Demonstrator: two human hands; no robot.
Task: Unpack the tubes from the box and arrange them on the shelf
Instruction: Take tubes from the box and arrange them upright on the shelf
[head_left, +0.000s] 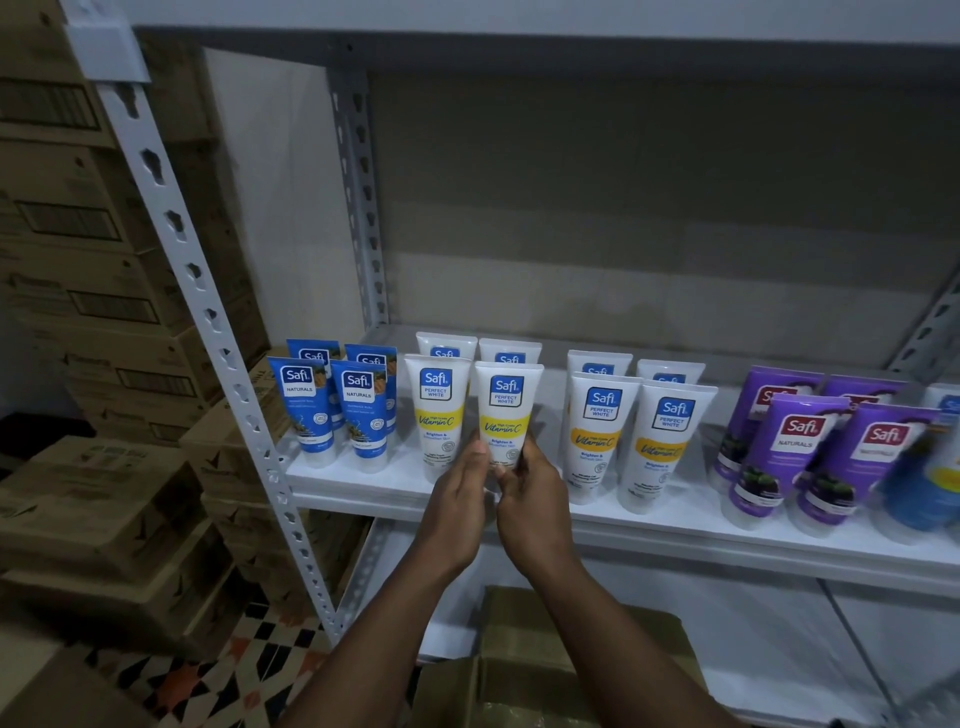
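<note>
Stacked cartons (93, 312): brown cardboard, piled high at the far left beside the rack.
Upright post (208, 322): white slotted metal, slanting across the left of the view to the shelf's front corner.
Tiled floor (208, 675): black, white and orange pattern, bottom left.
Blue tubes (332, 410): four Safi Naturals tubes, two in front and two behind, standing upright at the shelf's left end.
Neighbour tube (435, 410): white Safi Perfect White Vitamin C, yellow band, upright just left of the held tube.
Left hand (457, 499): reaches up from below; its fingers (480, 452) pinch the held tube's lower left edge.
Held tube (506, 410): same white Vitamin C kind, upright in the front row over the shelf. Its lower end is hidden by the hands, so whether it touches the board cannot be told. Two more white tubes stand behind.
Right hand (535, 509): fingers curled round the held tube's lower right edge, close against the left hand.
Cardboard box (545, 665): brown, flaps open, below the forearms; contents not visible.
White group (639, 436): four more Perfect White tubes, apart from the held tube.
Purple tubes (800, 457): four Safi Naturals tubes, two by two, further right.
Blue item (919, 488): blurred, at the right edge.
Shelf (675, 525): white board carrying every row.
</note>
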